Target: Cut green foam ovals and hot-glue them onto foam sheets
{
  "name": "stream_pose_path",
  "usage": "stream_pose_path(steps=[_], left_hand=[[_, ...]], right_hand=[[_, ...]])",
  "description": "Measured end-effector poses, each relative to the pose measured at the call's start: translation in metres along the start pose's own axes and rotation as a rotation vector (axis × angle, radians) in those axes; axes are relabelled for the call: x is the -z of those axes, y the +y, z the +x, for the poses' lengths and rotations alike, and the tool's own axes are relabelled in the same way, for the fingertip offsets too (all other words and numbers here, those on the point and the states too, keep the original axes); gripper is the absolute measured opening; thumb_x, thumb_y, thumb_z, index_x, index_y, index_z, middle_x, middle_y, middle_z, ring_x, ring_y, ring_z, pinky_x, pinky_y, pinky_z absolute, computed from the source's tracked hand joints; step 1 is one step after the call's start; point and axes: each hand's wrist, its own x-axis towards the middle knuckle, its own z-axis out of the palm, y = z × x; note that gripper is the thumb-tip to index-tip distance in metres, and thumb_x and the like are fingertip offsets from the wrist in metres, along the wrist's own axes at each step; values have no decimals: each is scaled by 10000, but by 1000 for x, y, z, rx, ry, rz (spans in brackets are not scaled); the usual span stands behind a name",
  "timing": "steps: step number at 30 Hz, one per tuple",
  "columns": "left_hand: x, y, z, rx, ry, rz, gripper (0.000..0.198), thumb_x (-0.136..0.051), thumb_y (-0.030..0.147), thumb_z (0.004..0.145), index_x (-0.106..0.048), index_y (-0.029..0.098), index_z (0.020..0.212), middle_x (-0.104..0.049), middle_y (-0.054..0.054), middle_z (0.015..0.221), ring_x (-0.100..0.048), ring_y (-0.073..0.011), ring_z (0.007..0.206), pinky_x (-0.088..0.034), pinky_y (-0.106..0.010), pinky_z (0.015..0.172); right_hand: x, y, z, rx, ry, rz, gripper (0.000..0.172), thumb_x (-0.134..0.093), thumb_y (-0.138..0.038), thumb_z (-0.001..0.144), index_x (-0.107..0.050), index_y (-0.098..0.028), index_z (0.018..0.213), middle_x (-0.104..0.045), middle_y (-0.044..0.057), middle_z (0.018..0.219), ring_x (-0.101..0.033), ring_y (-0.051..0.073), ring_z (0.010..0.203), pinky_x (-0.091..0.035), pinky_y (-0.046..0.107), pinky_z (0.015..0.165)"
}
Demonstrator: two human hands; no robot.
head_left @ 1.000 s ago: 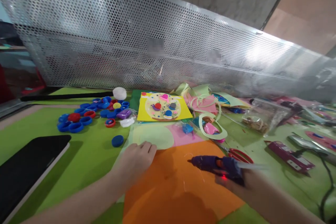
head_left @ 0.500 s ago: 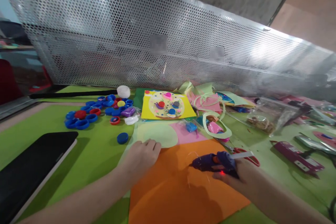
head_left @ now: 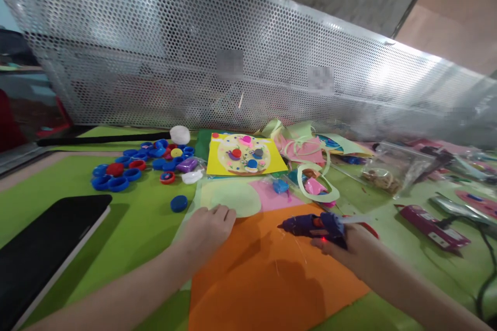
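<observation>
My right hand is closed round a dark blue glue gun whose red light glows; its nozzle points left, just above an orange foam sheet. Thin glue strands trail under the nozzle. My left hand rests with curled fingers on the top-left corner of the orange sheet, beside a pale green foam circle and a pink sheet. Red-handled scissors lie partly hidden behind the gun.
Several blue and red bottle caps lie at the left, with one loose blue cap. A yellow card with a decorated disc sits behind. A black tablet, a plastic bag, a purple power strip and a perforated metal screen surround the green table.
The glue gun in my right hand has shifted slightly up and back across the orange sheet. My left hand has stayed on the sheet's corner.
</observation>
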Motion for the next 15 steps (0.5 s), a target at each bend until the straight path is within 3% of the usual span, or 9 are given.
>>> stream_pose_path(steps=[6,10,15], left_hand=[[-3,0,-2,10,32,9,271,-478,-82,656,-564,136,792,-604,-53,703,-591,-188,573,-399,-264,460],[0,0,-2,-3,25,14,256,-476,-81,656,-559,139,759,-597,-49,690,-588,-185,573,-381,-257,447],[0,0,-1,-7,12,16,281,-464,-75,641,-572,137,790,-608,-52,705,-592,-184,570,-400,-259,451]], right_hand=[[3,-4,2,15,-94,-48,289,-504,-428,756,-637,-202,633,-613,37,511,-535,177,439,-373,250,387],[3,1,2,68,-99,-23,276,-503,-427,772,-689,-228,731,-683,38,624,-607,199,526,-445,253,458],[-2,12,-10,54,-141,-52,315,-518,-466,773,-713,-219,769,-697,43,651,-608,194,508,-440,252,448]])
